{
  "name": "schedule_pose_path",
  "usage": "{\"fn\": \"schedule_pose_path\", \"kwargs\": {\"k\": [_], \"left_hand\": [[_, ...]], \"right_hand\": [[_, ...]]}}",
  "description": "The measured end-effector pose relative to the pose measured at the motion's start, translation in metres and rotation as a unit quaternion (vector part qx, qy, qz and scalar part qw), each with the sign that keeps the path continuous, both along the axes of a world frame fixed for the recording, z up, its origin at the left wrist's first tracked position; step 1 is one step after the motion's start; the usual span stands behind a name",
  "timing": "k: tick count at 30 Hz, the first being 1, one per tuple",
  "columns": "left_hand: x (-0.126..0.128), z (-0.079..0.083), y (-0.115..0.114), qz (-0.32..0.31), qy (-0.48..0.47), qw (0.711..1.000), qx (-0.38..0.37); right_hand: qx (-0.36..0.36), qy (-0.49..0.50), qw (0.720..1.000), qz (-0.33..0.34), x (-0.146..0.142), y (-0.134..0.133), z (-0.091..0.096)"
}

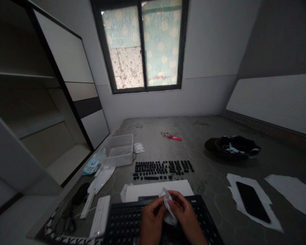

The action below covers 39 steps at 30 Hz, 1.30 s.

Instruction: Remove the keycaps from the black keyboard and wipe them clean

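Both my hands meet over a black keyboard frame (122,221) with its caps off, at the near edge of the grey table. My left hand (150,219) and my right hand (185,214) are both closed on a crumpled white wipe (168,204) held between them. Just beyond lies a white sheet (155,189), and past it the loose black keycaps (163,169) are laid out in rows.
A clear plastic tub (118,149) and small packets stand at the left. A white keyboard part (100,216) and a black cable lie near left. A red packet (172,136), a black cap (232,147), and a phone (252,201) on white paper sit farther out.
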<state>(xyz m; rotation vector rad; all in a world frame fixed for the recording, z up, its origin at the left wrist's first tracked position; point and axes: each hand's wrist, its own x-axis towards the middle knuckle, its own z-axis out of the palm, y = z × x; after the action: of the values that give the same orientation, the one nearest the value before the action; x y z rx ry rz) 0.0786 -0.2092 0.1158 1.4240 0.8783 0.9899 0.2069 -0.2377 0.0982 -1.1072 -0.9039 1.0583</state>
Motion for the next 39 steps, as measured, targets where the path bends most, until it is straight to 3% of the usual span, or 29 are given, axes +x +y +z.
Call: {"fn": "schedule_pose_path", "kwargs": {"k": [6, 12, 18, 24, 28, 32, 39], "left_hand": [[-0.001, 0.002, -0.001, 0.001, 0.031, 1.000, 0.008], [-0.001, -0.001, -0.004, -0.017, 0.117, 0.990, 0.072], [0.000, -0.005, 0.000, 0.002, 0.106, 0.993, 0.053], [-0.002, -0.003, 0.001, 0.017, 0.087, 0.995, 0.054], [0.002, -0.005, -0.003, -0.004, 0.086, 0.995, 0.050], [0.005, -0.006, -0.006, -0.016, 0.097, 0.991, 0.095], [0.000, -0.008, -0.002, 0.009, 0.126, 0.989, 0.076]], "right_hand": [[-0.006, 0.011, 0.998, 0.063, 0.008, -0.001, -0.002], [-0.033, 0.032, 0.995, 0.083, 0.017, 0.005, -0.016], [-0.057, 0.064, 0.993, 0.077, 0.021, 0.003, -0.017], [-0.042, 0.142, 0.979, 0.138, 0.022, -0.003, -0.013], [-0.046, 0.155, 0.980, 0.119, 0.018, -0.001, -0.020], [-0.036, 0.133, 0.985, 0.106, 0.017, 0.003, -0.026], [-0.055, 0.118, 0.987, 0.097, 0.019, 0.001, -0.015]]}}
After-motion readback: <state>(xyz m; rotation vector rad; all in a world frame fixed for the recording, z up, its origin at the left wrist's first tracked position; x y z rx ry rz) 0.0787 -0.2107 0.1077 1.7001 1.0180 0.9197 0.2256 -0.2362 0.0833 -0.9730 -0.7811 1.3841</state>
